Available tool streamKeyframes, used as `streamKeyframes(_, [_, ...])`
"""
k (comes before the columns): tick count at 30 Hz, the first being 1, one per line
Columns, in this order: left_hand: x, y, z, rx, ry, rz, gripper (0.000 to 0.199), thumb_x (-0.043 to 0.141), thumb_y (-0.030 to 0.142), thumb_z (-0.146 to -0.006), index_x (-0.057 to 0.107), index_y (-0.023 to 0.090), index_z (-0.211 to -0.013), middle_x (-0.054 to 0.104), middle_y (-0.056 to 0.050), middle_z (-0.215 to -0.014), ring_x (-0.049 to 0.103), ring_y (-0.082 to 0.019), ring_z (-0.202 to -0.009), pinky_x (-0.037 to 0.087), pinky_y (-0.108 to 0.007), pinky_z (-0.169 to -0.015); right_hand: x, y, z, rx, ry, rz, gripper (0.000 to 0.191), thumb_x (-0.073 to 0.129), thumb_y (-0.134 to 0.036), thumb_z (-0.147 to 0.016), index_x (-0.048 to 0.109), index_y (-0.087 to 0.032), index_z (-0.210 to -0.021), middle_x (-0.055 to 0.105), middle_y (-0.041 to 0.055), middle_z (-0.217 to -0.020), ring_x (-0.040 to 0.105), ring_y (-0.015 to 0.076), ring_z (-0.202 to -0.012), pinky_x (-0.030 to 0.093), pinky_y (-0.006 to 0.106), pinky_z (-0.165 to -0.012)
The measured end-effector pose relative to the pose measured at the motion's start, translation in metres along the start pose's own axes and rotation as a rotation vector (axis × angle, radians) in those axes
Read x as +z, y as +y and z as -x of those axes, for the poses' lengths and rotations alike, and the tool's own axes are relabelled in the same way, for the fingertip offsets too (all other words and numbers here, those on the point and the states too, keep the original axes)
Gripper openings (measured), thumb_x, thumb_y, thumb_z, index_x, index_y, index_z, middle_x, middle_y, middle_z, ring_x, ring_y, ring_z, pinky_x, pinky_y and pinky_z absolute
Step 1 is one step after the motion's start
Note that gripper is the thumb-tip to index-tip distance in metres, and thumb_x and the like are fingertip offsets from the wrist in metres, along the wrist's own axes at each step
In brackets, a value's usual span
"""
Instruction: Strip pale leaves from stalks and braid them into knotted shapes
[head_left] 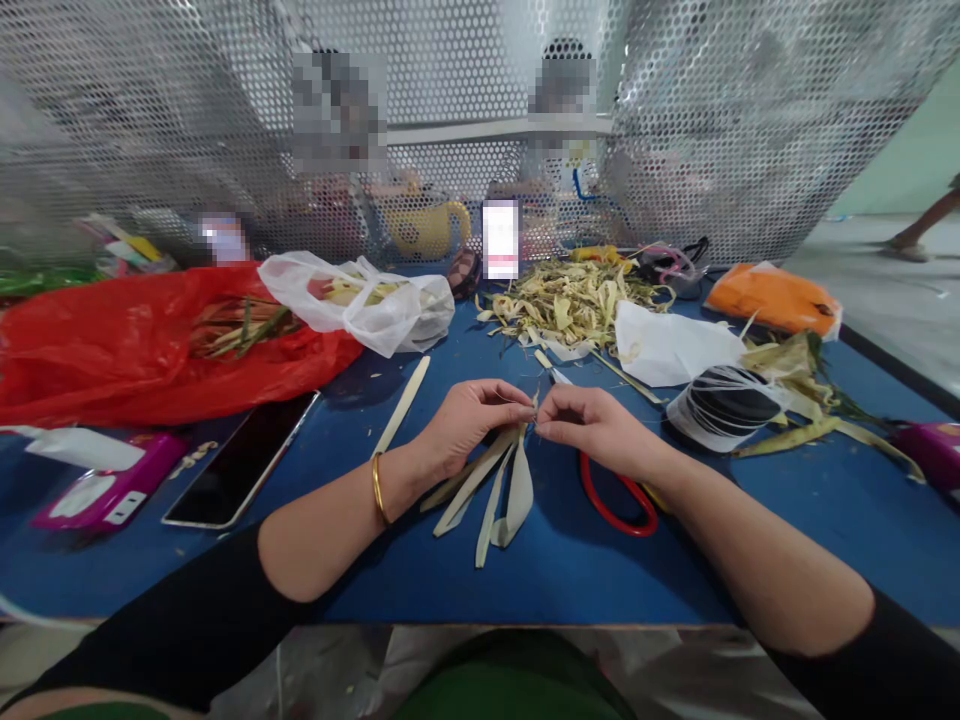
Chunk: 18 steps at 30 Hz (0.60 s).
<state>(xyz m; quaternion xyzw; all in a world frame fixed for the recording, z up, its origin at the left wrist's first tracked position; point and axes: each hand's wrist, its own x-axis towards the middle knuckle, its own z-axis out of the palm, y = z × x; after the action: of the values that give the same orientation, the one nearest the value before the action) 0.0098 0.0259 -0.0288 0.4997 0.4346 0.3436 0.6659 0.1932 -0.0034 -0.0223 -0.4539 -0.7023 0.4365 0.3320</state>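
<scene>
My left hand [474,418] is closed in a pinch on the gathered top of a small bunch of pale dried leaf strips [514,495]. The strips fan out downward beneath the fingers. Close beside it, my right hand [589,428] pinches at the same gathered end; its fingertips nearly touch the left ones, and whatever lies between them is too small to make out. A thin strand shows faintly near the fingertips. Under the right hand lie scissors with red handles [616,510], partly hidden by the hand and wrist.
Beyond the hands is a heap of dried leaf scraps [574,300]. On the right stand a spool of fine white line [720,410] and an orange packet [776,298]. Leftward lie a red plastic bag [112,335], a white bag [375,310], a dark phone [244,460] and a single strip [403,405].
</scene>
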Motion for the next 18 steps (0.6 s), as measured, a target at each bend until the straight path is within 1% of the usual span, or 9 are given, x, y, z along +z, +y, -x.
streamKeyframes(5, [-0.0025, 0.0017, 0.0005, 0.049, -0.018, -0.045, 0.019, 0.082, 0.023, -0.057, 0.07, 0.015, -0.069, 0.066, 0.001, -0.064, 0.054, -0.009, -0.058, 0.042, -0.022, -0.058, -0.0025, -0.004, 0.0006, -0.022, -0.043, 0.034, 0.013, 0.061, -0.027, -0.077, 0.06, -0.017, -0.069, 0.055, -0.0013, -0.07, 0.05, 0.013, -0.068, 0.039, 0.026, -0.065])
streamKeyframes(6, [-0.0028, 0.0023, 0.0008, 0.059, -0.025, -0.061, 0.019, 0.082, 0.024, -0.057, 0.07, 0.015, -0.07, 0.066, 0.001, -0.064, 0.055, -0.01, -0.058, 0.042, -0.023, -0.059, -0.0025, -0.0041, 0.0005, -0.021, -0.012, 0.036, 0.012, 0.061, -0.027, -0.078, 0.061, -0.017, -0.071, 0.056, -0.0009, -0.071, 0.051, 0.0132, -0.069, 0.04, 0.026, -0.065])
streamKeyframes(8, [-0.0032, 0.0036, 0.0016, 0.077, -0.041, -0.099, 0.018, 0.081, 0.024, -0.059, 0.07, 0.015, -0.07, 0.067, 0.0, -0.065, 0.055, -0.01, -0.059, 0.043, -0.023, -0.06, -0.0018, -0.0032, 0.0003, -0.037, 0.118, 0.005, 0.01, 0.061, -0.026, -0.079, 0.063, -0.018, -0.084, 0.06, 0.0009, -0.08, 0.052, 0.0131, -0.069, 0.042, 0.027, -0.064])
streamKeyframes(9, [-0.0032, 0.0042, 0.002, 0.09, -0.05, -0.119, 0.017, 0.081, 0.024, -0.06, 0.07, 0.015, -0.07, 0.067, 0.0, -0.066, 0.056, -0.01, -0.06, 0.043, -0.023, -0.061, -0.001, -0.0025, 0.0002, -0.051, 0.184, -0.028, 0.017, 0.06, -0.025, -0.079, 0.062, -0.018, -0.094, 0.062, 0.0023, -0.088, 0.053, 0.0126, -0.068, 0.044, 0.026, -0.062])
streamKeyframes(10, [-0.0031, 0.0047, 0.0023, 0.104, -0.062, -0.139, 0.017, 0.08, 0.024, -0.06, 0.07, 0.015, -0.07, 0.067, 0.0, -0.066, 0.056, -0.01, -0.061, 0.043, -0.023, -0.062, 0.0, -0.0018, 0.0002, -0.065, 0.223, -0.064, 0.026, 0.059, -0.023, -0.079, 0.059, -0.019, -0.104, 0.064, 0.0036, -0.095, 0.053, 0.0118, -0.065, 0.045, 0.026, -0.06])
streamKeyframes(11, [-0.0029, 0.0049, 0.0024, 0.117, -0.078, -0.155, 0.016, 0.08, 0.024, -0.061, 0.07, 0.015, -0.07, 0.067, 0.0, -0.067, 0.057, -0.011, -0.062, 0.044, -0.024, -0.063, 0.0012, -0.0012, 0.0003, -0.074, 0.22, -0.09, 0.033, 0.058, -0.021, -0.079, 0.056, -0.02, -0.112, 0.064, 0.0045, -0.102, 0.054, 0.0108, -0.062, 0.046, 0.026, -0.058])
streamKeyframes(12, [-0.0028, 0.0049, 0.0023, 0.132, -0.093, -0.169, 0.016, 0.08, 0.024, -0.061, 0.07, 0.015, -0.07, 0.068, -0.001, -0.067, 0.058, -0.012, -0.063, 0.045, -0.025, -0.065, 0.0023, -0.0006, 0.0006, -0.077, 0.184, -0.098, 0.038, 0.057, -0.018, -0.078, 0.054, -0.021, -0.116, 0.064, 0.005, -0.105, 0.054, 0.0098, -0.06, 0.047, 0.026, -0.057])
streamKeyframes(14, [-0.0025, 0.0042, 0.0016, 0.16, -0.114, -0.188, 0.016, 0.08, 0.024, -0.061, 0.07, 0.015, -0.07, 0.068, -0.002, -0.068, 0.06, -0.013, -0.066, 0.046, -0.026, -0.068, 0.0043, 0.0005, 0.0013, -0.083, 0.092, -0.048, 0.042, 0.053, -0.013, -0.077, 0.052, -0.021, -0.118, 0.065, 0.0048, -0.104, 0.057, 0.0094, -0.058, 0.049, 0.026, -0.058])
streamKeyframes(18, [-0.0029, 0.0026, -0.0003, 0.19, -0.091, -0.209, 0.014, 0.078, 0.023, -0.062, 0.07, 0.014, -0.07, 0.068, -0.002, -0.068, 0.06, -0.013, -0.065, 0.046, -0.026, -0.068, 0.0059, 0.0029, 0.0019, -0.1, 0.016, 0.107, 0.051, 0.049, -0.004, -0.073, 0.051, -0.021, -0.121, 0.066, 0.0033, -0.098, 0.065, 0.0126, -0.068, 0.05, 0.028, -0.067])
